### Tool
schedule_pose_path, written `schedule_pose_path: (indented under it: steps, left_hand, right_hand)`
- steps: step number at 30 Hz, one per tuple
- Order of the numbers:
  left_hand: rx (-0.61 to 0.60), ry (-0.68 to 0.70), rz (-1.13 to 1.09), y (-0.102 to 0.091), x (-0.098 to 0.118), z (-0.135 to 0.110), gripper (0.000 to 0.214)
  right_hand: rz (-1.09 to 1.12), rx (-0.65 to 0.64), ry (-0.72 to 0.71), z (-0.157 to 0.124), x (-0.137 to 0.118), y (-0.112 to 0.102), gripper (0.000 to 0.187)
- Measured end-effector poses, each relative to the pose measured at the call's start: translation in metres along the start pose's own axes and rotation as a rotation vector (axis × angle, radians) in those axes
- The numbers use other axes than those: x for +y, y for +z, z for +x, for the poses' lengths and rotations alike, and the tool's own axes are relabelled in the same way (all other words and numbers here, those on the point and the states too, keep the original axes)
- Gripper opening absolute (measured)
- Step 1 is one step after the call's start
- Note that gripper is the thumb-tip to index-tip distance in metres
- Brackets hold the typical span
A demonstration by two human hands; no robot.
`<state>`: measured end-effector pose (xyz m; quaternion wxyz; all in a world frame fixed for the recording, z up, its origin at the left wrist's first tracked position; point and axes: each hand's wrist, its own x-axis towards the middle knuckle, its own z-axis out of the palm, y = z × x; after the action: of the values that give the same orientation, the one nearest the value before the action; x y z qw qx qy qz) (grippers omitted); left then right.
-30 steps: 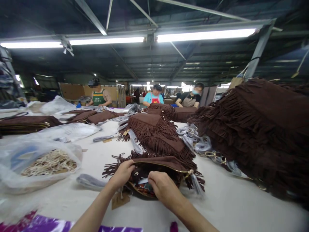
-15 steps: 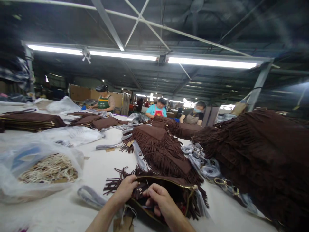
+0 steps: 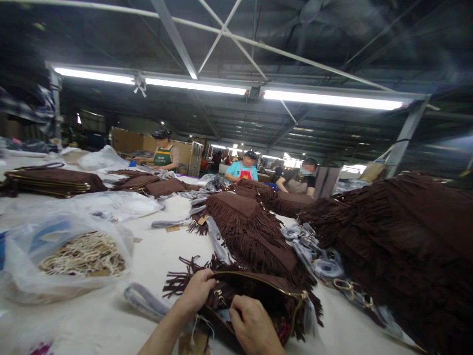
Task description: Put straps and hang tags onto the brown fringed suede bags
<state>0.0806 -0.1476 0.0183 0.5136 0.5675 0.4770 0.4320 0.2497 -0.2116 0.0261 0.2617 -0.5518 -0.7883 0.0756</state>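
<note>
A dark brown suede fringed bag lies on the white table right in front of me, its gold-zipped mouth spread open. My left hand grips the far edge of the opening near a small metal fitting. My right hand holds the near edge, its fingers at the mouth. A kraft paper tag hangs on a string below the bag. The bag's inside is mostly hidden by my hands and shadow. A plastic-wrapped strap lies just left of my left hand.
Another fringed bag lies just beyond, and a large fringed pile fills the right. A plastic bag of cream cords sits left. Wrapped metal chains lie between the fringed items. Several co-workers stand across the table.
The bag's mouth has turned and spread wider, and the bag sits lower in the view. My hands have shifted with it, and the whole scene has dropped as the camera tilted upward.
</note>
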Motion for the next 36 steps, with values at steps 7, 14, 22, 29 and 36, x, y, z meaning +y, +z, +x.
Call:
schedule_pose_path:
  steps: [7, 14, 22, 29, 36]
  left_hand:
    - [-0.011, 0.067, 0.033, 0.001, 0.004, -0.006, 0.013]
    - [-0.034, 0.061, -0.003, 0.002, 0.008, -0.010, 0.007]
    - [-0.126, 0.081, -0.060, -0.001, 0.009, -0.010, 0.030]
    - [-0.162, 0.091, -0.069, -0.006, 0.013, -0.015, 0.029]
    - [-0.236, 0.258, 0.130, -0.016, 0.023, -0.019, 0.035]
  right_hand:
    - [-0.005, -0.009, -0.025, -0.002, 0.001, 0.007, 0.020]
    - [0.260, 0.044, -0.053, -0.004, 0.002, 0.019, 0.016]
    - [0.323, 0.048, -0.077, -0.002, -0.002, 0.023, 0.015]
    - [0.393, 0.033, -0.052, 0.002, -0.002, 0.026, 0.012]
    - [0.570, 0.006, -0.011, 0.004, 0.000, 0.028, 0.009]
